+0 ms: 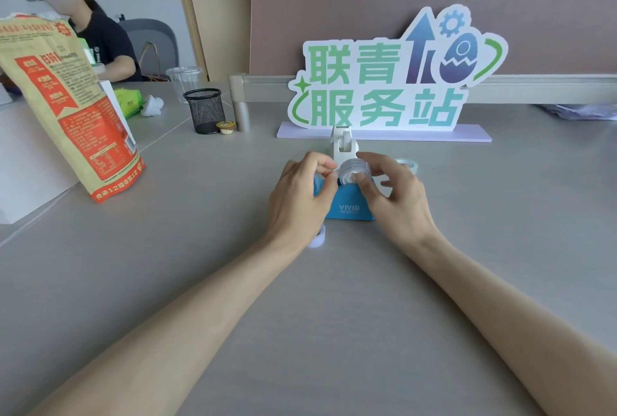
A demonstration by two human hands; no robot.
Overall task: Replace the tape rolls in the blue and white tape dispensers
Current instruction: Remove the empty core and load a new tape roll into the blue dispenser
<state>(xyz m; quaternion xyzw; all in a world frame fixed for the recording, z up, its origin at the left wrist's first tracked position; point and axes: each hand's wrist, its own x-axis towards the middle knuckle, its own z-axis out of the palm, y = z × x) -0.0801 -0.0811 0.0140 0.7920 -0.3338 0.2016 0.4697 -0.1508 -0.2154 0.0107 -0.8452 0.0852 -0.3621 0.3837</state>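
A blue tape dispenser [349, 207] marked VIVID stands in the middle of the grey desk. Directly behind it is a white tape dispenser [344, 145]. A tape roll [354, 171] sits at the top of the blue dispenser, pinched between both hands. My left hand [302, 195] touches its left side with thumb and finger and covers the dispenser's left end. My right hand [394, 196] grips the roll's right side, thumb on its front. Another tape roll [408, 165] lies behind my right hand. A third roll [319, 237] lies partly hidden under my left wrist.
A large orange and tan snack bag [71, 108] stands at the left. A black mesh pen cup [205, 110], a small jelly cup [226, 126] and a clear plastic cup [184, 80] are behind it. A big sign [384, 88] stands before the partition. A person sits far left.
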